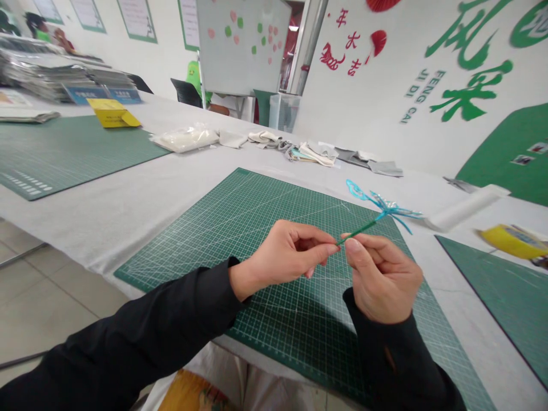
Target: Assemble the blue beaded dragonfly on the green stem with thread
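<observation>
Green cutting mat with a printed white grid (265, 205) lies on a white-covered table (107, 211), seen from the head camera. Above the mat, a green-stemmed blue twisted-wire ornament (362, 229) tilts up and to the right, its looped blue top reaching past the mat's right edge. Left hand (291, 254), in a black sleeve, pinches the lower stem end between thumb and curled fingers. Right hand (381, 279), also black-sleeved, holds the stem just beside it in a narrow pinch. Beyond the mat, a clear plastic bag (186, 138) holds soft white material, near folded grey and white fabric scraps (314, 154). A translucent plastic bin (282, 111) stands past the table's far edge; its contents cannot be made out. Far left, a yellow paper folder (112, 112) rests beside stacked plastic-wrapped packets (47, 74). Right, a white paper roll (464, 208) lies near a blurred yellow object (514, 242).
</observation>
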Demonstrator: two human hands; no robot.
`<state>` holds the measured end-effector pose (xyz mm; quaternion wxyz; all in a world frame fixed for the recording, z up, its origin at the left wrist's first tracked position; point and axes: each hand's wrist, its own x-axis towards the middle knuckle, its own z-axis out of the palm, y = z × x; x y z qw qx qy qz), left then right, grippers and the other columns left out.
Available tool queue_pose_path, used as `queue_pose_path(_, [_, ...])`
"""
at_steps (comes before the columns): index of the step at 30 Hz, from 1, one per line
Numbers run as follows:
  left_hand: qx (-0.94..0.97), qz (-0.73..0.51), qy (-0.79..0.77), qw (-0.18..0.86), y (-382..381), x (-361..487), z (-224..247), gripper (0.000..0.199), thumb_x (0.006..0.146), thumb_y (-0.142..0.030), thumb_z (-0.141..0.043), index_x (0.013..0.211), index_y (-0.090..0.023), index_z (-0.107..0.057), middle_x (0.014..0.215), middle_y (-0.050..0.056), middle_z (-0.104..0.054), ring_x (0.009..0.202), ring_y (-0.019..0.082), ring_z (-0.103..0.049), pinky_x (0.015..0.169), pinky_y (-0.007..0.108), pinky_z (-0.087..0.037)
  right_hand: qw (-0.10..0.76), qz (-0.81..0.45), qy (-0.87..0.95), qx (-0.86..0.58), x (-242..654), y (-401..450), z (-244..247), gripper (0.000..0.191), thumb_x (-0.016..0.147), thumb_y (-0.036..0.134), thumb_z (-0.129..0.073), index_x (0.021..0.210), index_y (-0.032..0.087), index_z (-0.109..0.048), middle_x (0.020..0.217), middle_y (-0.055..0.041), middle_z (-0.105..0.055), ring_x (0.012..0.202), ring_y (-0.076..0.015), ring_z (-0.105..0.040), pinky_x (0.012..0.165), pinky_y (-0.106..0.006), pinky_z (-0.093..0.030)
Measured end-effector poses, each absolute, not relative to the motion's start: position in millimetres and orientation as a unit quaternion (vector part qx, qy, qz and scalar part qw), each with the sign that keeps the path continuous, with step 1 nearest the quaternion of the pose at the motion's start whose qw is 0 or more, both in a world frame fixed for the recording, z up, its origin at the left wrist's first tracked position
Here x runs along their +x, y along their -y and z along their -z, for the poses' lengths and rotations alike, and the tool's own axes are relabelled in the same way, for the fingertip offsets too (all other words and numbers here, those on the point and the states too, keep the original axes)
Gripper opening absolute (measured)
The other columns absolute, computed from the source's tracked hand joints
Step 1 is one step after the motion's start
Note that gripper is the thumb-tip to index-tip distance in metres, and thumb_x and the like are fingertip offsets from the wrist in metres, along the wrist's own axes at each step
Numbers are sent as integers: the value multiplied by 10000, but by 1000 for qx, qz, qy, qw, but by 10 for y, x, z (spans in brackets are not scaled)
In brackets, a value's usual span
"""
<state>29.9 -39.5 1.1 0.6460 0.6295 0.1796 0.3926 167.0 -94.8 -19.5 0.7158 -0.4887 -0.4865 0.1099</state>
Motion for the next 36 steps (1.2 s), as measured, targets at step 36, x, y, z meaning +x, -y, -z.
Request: queue_pose_path(36, [500, -286, -91, 812, 261, 249, 48, 121, 733, -203, -681, 782, -93, -684, 569, 11, -621, 337, -16, -354, 330, 133, -178, 706, -170, 507, -465, 1636, 960, 157, 64, 747, 246, -682, 770, 188, -698, 492, 29, -573, 399, -68, -416, 410, -208, -360])
